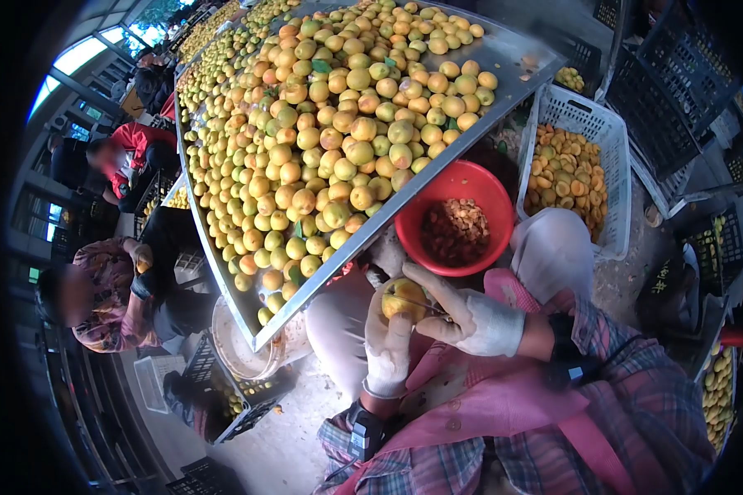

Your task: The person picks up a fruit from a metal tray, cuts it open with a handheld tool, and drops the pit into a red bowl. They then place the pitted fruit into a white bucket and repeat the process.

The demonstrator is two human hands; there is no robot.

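Fingers (399, 330) hold a fruit (400, 302) near red bowl (466, 176) and table (508, 62).

Surface (504, 49): smooth metal, dull sheen. Beside near edge, red bowl (442, 186): glossy plastic. By right corner, pale crate (586, 115): matt plastic. Gloves (491, 326): matt cloth. Held fruit (403, 297): smooth skin. Plaid shirt (636, 396): soft woven cloth.

The person wears plaid sleeves (640, 388), whitish gloves (470, 322).

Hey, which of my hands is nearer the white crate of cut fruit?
Right. Your right hand is to the left of the white crate; your left hand is farther left.
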